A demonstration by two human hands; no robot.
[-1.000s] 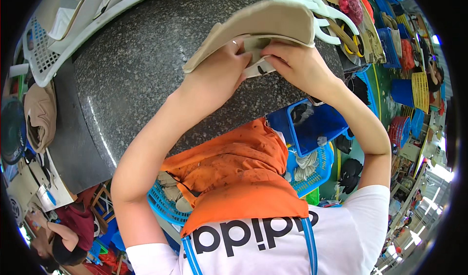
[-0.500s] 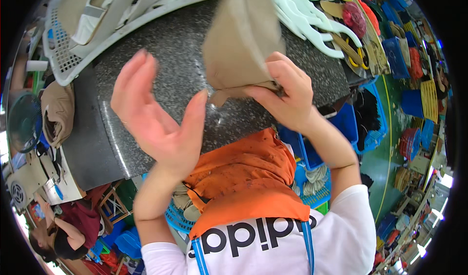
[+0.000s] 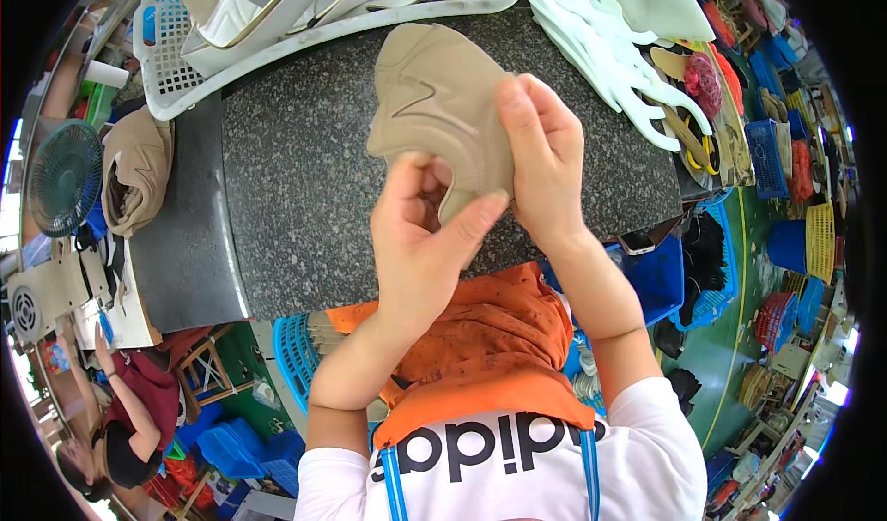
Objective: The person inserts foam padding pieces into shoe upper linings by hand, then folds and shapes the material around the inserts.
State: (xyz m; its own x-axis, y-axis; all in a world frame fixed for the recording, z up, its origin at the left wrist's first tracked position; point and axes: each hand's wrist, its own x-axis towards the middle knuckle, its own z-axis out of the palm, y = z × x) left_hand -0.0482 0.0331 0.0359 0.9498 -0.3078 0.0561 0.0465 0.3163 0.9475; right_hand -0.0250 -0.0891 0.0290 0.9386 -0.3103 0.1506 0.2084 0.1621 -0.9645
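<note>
Over the dark speckled worktop [image 3: 305, 179] I hold a beige shoe upper [image 3: 443, 105] with both hands. A zigzag stitched line and curved ridges show on its upward side. My left hand [image 3: 420, 225] is closed on the near left edge, fingers curled into the opening and thumb across the outside. My right hand [image 3: 545, 156] grips the right edge, thumb on top and the other fingers partly hidden behind it.
A white plastic basket [image 3: 176, 91] with white and beige shoe parts stands at the far left. Pale curved strips [image 3: 601, 54] lie at the far right, near yellow-handled scissors [image 3: 707, 151]. Folded beige pieces [image 3: 139, 170] sit left. Another person [image 3: 129, 410] works at lower left.
My left hand, apart and spread before, has come right and taken hold of the shoe upper. The upper has turned, now showing its stitched side, and sits slightly nearer. My right hand still holds it.
</note>
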